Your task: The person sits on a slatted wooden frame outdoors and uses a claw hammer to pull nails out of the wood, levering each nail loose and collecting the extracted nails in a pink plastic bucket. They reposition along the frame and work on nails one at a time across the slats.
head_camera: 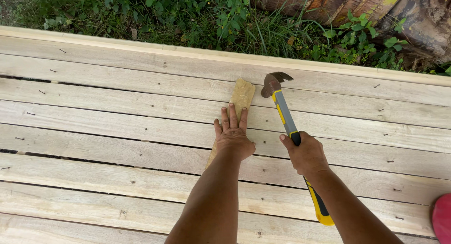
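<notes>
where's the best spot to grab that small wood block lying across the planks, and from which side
Probably the far end of the wood block, gripped across its long edges, coming from above. It lies flat across the planks; the left hand covers the near half and the hammer in the right hand lies close on the right.

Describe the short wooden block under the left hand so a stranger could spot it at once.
Start at the pale plank deck below the greenery. The left hand presses flat on the short block, beside the hammer. Unlike the long planks, it is stubby, yellower and lies across them.
</notes>
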A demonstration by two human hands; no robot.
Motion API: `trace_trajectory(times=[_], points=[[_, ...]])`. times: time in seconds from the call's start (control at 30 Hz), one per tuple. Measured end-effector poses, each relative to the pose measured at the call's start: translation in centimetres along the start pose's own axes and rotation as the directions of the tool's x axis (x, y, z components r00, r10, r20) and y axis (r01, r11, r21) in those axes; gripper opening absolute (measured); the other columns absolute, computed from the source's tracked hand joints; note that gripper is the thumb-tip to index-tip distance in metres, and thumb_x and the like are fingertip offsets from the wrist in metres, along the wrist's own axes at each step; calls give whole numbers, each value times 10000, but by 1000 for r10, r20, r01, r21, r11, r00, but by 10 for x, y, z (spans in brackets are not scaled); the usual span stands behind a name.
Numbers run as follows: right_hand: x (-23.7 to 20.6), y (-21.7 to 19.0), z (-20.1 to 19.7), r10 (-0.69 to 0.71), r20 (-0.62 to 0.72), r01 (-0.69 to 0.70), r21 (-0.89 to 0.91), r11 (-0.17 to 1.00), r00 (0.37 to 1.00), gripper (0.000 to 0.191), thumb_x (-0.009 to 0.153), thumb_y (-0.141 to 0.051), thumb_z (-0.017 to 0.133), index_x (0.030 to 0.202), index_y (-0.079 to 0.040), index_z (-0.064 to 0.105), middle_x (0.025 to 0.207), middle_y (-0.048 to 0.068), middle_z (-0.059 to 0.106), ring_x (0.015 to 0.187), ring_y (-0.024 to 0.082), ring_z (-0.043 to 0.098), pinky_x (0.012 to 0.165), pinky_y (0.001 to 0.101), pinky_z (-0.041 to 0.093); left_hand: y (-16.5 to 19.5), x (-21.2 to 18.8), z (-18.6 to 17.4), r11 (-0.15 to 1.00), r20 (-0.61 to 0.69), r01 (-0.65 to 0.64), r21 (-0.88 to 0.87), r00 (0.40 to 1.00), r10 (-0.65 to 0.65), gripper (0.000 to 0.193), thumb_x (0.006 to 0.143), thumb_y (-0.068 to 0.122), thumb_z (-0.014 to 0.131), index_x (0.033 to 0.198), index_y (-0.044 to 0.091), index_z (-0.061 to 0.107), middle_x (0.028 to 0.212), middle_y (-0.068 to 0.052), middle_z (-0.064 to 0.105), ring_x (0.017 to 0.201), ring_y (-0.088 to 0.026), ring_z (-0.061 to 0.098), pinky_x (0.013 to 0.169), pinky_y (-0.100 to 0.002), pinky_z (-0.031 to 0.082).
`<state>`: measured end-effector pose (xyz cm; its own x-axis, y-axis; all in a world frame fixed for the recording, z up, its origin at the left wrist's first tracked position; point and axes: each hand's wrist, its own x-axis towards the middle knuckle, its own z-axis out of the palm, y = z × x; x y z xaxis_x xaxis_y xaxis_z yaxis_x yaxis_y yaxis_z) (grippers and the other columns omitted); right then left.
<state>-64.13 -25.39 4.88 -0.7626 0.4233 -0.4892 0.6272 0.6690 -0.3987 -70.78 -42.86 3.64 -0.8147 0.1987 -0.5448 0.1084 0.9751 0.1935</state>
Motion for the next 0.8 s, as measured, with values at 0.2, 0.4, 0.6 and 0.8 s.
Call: trace_trajectory(times=[0.2,0.4,0.6,0.8], points=[[-6,0,-1,-136,-195,167,150,975,971,485,973,-513,604,933,-29,597,618,108,607,531,221,610,550,437,551,-2,1,3,1000,4,5,23,1000,-5,1082,909,443,641,1641,244,-130,1704,-133,-253,1574,-342,-194,1257,-529,-27],[3,-5,2,12,21,-10,-84,996,1000,509,988,-545,588,947,-38,600,630,81,608,517,192,622,531,381,572,0,2,-1,999,16,-3,41,1000,2,1097,905,423,650,1646,237,-137,1704,-138,-256,1575,-344,-198,1262,-529,-26],[-10,1,-2,44,1,-44,40,998,999,530,981,-562,580,945,-33,599,647,104,614,532,210,624,541,396,585,-1,-2,-4,1000,22,3,6,1000,-3,1088,902,401,647,1640,247,-138,1701,-133,-261,1573,-339,-208,1263,-526,-39],[-15,22,33,94,-61,-94,5,996,994,495,985,-538,587,943,-45,613,729,139,683,666,275,695,660,439,581,-5,8,9,999,23,-12,34,1000,11,1117,865,313,666,1648,221,-125,1706,-154,-240,1572,-344,-196,1260,-514,-32]])
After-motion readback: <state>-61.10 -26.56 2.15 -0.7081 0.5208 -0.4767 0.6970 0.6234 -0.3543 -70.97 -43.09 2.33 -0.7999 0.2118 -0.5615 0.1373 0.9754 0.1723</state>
